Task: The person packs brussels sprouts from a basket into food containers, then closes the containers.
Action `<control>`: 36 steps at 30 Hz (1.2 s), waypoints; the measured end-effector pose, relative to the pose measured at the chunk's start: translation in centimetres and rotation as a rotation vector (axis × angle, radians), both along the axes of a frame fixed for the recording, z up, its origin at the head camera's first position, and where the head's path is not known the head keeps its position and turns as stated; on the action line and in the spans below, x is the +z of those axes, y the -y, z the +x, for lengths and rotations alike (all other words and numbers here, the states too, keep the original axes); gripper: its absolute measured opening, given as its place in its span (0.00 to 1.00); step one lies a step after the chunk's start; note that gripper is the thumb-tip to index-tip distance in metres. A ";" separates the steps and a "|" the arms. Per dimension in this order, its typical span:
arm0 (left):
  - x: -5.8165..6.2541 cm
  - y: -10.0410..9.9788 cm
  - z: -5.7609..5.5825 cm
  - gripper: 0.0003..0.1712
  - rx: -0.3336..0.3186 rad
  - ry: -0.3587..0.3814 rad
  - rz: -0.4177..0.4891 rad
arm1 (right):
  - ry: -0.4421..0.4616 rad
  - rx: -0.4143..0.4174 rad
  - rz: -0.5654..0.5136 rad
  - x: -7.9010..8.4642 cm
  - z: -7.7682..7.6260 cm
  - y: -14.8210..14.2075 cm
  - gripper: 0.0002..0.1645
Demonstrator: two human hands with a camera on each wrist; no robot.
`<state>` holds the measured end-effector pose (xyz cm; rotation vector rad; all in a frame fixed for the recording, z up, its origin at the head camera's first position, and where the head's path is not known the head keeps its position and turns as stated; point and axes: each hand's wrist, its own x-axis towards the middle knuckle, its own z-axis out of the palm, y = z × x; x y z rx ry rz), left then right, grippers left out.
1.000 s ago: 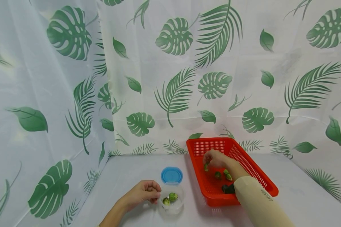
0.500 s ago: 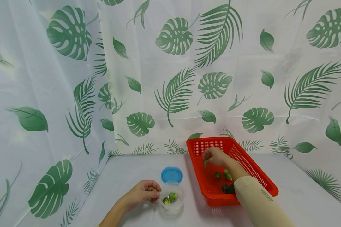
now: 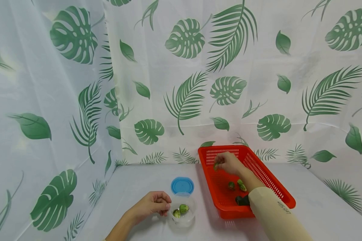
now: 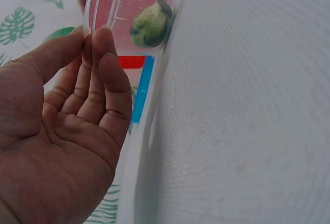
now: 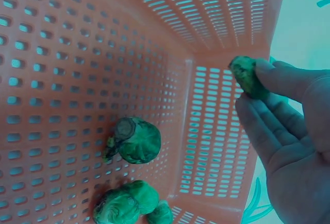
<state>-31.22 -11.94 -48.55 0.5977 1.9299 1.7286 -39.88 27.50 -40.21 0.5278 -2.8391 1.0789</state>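
My right hand (image 3: 227, 163) is over the far left part of the red basket (image 3: 211, 187), pinching a Brussels sprout (image 5: 248, 76) between thumb and fingertips. Below it on the basket floor lie several more sprouts, one with its cut stem showing, a single sprout (image 5: 138, 140) apart from a small cluster (image 5: 126, 203). On the table to the left, a clear round plastic container (image 3: 190, 219) holds two Brussels sprouts (image 3: 184, 209). My left hand (image 3: 157, 203) pinches that container's rim between thumb and index finger, as the left wrist view shows.
A blue lid (image 3: 182, 186) lies flat just behind the container. Inside the basket's near end is a dark object (image 3: 242, 200), partly covered by the right sleeve. Leaf-printed curtains (image 3: 187, 100) rise behind and left of the white table (image 3: 144, 174).
My right hand has risen slightly and shifted a little left and away with the sprout in its fingers. The left hand and the container stay where they were.
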 end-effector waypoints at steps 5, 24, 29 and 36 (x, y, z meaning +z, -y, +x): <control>0.0 0.1 -0.1 0.17 -0.002 0.004 0.004 | -0.051 -0.030 -0.040 0.1 -0.1 0.3 0.05; -0.1 0.1 -0.2 0.14 -0.002 0.005 0.005 | -0.206 -0.056 -0.116 1.6 0.2 1.4 0.12; -0.1 0.1 -0.2 0.14 -0.001 0.010 0.009 | -0.247 -0.027 -0.124 2.2 0.4 2.2 0.11; 0.0 0.1 -0.2 0.14 0.000 0.003 0.012 | -0.289 -0.018 -0.130 2.8 0.8 3.0 0.13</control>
